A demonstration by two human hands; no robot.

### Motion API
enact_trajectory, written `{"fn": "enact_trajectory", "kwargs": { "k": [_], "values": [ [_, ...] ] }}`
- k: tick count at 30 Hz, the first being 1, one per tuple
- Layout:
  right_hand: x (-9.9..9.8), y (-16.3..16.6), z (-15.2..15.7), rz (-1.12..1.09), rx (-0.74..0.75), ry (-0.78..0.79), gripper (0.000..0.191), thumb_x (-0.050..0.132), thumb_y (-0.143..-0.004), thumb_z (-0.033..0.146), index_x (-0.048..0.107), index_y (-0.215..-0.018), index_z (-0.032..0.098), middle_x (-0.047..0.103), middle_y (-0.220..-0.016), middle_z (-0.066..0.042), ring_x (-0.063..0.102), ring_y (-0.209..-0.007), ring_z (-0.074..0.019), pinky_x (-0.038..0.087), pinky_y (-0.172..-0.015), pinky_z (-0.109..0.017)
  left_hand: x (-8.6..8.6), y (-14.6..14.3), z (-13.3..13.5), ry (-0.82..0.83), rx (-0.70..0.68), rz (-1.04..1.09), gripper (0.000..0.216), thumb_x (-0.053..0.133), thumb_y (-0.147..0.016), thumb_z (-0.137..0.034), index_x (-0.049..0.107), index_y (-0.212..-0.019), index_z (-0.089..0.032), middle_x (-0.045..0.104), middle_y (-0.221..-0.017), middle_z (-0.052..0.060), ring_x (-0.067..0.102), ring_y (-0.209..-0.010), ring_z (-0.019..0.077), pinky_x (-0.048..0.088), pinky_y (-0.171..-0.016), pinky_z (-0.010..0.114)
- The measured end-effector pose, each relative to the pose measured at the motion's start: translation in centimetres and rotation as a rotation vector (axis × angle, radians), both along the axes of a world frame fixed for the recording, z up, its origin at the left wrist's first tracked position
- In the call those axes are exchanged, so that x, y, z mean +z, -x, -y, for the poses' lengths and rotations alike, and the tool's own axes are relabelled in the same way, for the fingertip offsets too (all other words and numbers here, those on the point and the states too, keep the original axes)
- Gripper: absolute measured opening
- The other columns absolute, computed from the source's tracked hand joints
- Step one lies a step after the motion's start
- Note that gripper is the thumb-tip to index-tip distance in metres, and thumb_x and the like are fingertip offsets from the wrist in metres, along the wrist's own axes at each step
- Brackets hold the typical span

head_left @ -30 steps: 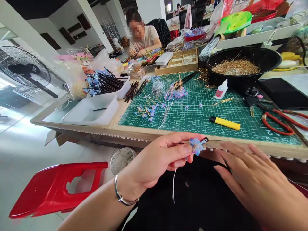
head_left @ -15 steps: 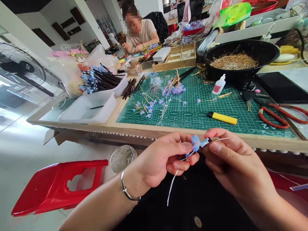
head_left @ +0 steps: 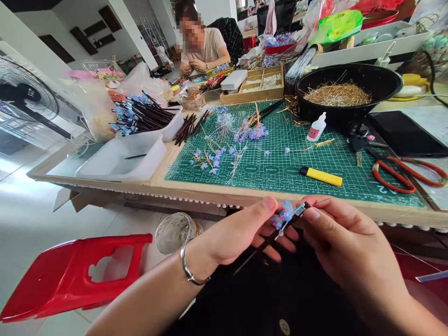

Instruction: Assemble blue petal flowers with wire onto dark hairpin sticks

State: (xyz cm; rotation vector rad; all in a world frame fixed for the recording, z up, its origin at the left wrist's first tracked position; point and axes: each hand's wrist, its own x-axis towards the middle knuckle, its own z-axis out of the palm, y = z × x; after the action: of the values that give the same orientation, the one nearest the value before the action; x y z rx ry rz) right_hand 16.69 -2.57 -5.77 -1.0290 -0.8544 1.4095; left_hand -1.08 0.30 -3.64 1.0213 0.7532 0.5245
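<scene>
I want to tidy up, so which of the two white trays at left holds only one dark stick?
The front tray, nearer the table edge: one dark stick lies inside; the rear tray holds a thick pile.

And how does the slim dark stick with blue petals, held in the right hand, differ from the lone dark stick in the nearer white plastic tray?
The held stick carries blue petals near one end; the lone stick shows none. The held stick slants, gripped by the right hand; the lone stick lies in the tray. Both look dark and slim.
</scene>
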Motion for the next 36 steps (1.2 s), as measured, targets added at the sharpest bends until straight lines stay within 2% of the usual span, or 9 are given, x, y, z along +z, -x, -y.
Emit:
{"fn": "enact_trajectory", "kwargs": {
  "k": [2, 4, 7, 11, 16, 20, 26, 31, 36],
  "values": [
    [-0.1, 0.0, 0.0, 0.024, -0.040, 0.025, 0.018, 0.083, -0.074, 0.041, 0.075, -0.082, 0.028, 0.053, -0.057, 0.002, 0.038, -0.045, -0.0080, 0.029, -0.039, -0.019, 1.3, 0.0, -0.2, -0.227, 0.107, -0.188, 0.051, 0.051, -0.094, -0.061, 0.060, -0.121, -0.019, 0.064, -0.122, 0.010, 0.061, -0.112, 0.0208, 0.052, -0.089, 0.031],
    [-0.1, 0.2, 0.0, 0.042, -0.046, 0.000, 0.016, 0.083, -0.075, 0.041, 0.076, -0.082, 0.028, 0.053, -0.059, 0.002, 0.037, -0.047, -0.0084, 0.029, -0.039, -0.019, 2.5, -0.2, -0.4, -0.391, 0.130, -0.300, 0.044, 0.060, -0.093, -0.051, 0.060, -0.122, -0.020, 0.065, -0.123, 0.008, 0.060, -0.112, 0.0198, 0.050, -0.092, 0.031],
    [-0.3, 0.3, 0.0, 0.034, -0.025, -0.056, 0.010, 0.081, -0.079, 0.038, 0.077, -0.086, 0.031, 0.065, -0.075, 0.000, 0.050, -0.057, -0.0091, 0.041, -0.047, -0.018, 3.4, -0.7, -0.9, -0.548, 0.058, -0.402, 0.029, 0.065, -0.091, -0.038, 0.066, -0.113, -0.019, 0.070, -0.112, 0.005, 0.064, -0.103, 0.0181, 0.049, -0.091, 0.032],
    [-0.6, 0.1, 0.2, 0.056, -0.015, -0.042, 0.011, 0.080, -0.080, 0.038, 0.076, -0.088, 0.030, 0.072, -0.088, -0.002, 0.063, -0.074, -0.0138, 0.048, -0.055, -0.017, 3.5, -0.9, -1.2, -0.702, 0.099, -0.468, 0.020, 0.069, -0.088, -0.033, 0.071, -0.104, -0.021, 0.065, -0.126, 0.004, 0.057, -0.121, 0.0191, 0.041, -0.106, 0.033],
    [-1.2, -0.2, 0.3, 0.135, -0.036, -0.030, 0.019, 0.079, -0.080, 0.042, 0.074, -0.090, 0.027, 0.069, -0.080, -0.001, 0.059, -0.067, -0.0126, 0.046, -0.054, -0.018, 3.6, -0.7, -1.5, -0.688, 0.049, -0.484, 0.018, 0.069, -0.087, -0.035, 0.073, -0.099, -0.021, 0.068, -0.121, 0.002, 0.060, -0.116, 0.0170, 0.042, -0.102, 0.029],
    [-1.3, -0.2, 0.5, 0.233, -0.035, -0.101, 0.021, 0.075, -0.084, 0.045, 0.071, -0.087, 0.024, 0.063, -0.066, 0.000, 0.049, -0.053, -0.0109, 0.041, -0.046, -0.020, 3.2, -0.7, -1.9, -0.514, 0.004, -0.465, 0.024, 0.071, -0.085, -0.041, 0.073, -0.098, -0.022, 0.072, -0.109, 0.001, 0.064, -0.103, 0.0188, 0.046, -0.091, 0.031],
    [-0.2, -0.7, 1.1, 0.735, -0.159, -0.388, 0.010, 0.065, -0.090, 0.034, 0.072, -0.087, 0.027, 0.071, -0.071, 0.000, 0.064, -0.062, -0.0158, 0.051, -0.055, -0.024, 1.8, -0.8, -2.6, -0.305, -0.088, -0.299, 0.036, 0.073, -0.082, -0.046, 0.072, -0.102, -0.016, 0.071, -0.097, 0.006, 0.061, -0.087, 0.0187, 0.046, -0.079, 0.032],
    [0.6, -1.0, 1.4, 0.839, -0.157, -0.530, 0.014, 0.061, -0.093, 0.023, 0.068, -0.100, 0.033, 0.071, -0.074, 0.007, 0.067, -0.066, -0.0136, 0.054, -0.061, -0.022, 0.8, -0.9, -2.5, -0.331, -0.081, -0.139, 0.027, 0.074, -0.082, -0.039, 0.071, -0.093, -0.015, 0.068, -0.094, 0.005, 0.058, -0.082, 0.0151, 0.045, -0.074, 0.027],
    [0.3, -0.7, 1.9, 0.860, -0.086, -0.542, 0.024, 0.051, -0.099, 0.025, 0.055, -0.120, 0.037, 0.058, -0.060, 0.008, 0.068, -0.070, -0.0153, 0.053, -0.059, -0.021, 1.2, -1.4, -1.7, -0.607, 0.020, -0.194, 0.007, 0.066, -0.087, -0.022, 0.071, -0.089, -0.018, 0.070, -0.094, 0.000, 0.059, -0.083, 0.0110, 0.045, -0.074, 0.022]
  ]
}}
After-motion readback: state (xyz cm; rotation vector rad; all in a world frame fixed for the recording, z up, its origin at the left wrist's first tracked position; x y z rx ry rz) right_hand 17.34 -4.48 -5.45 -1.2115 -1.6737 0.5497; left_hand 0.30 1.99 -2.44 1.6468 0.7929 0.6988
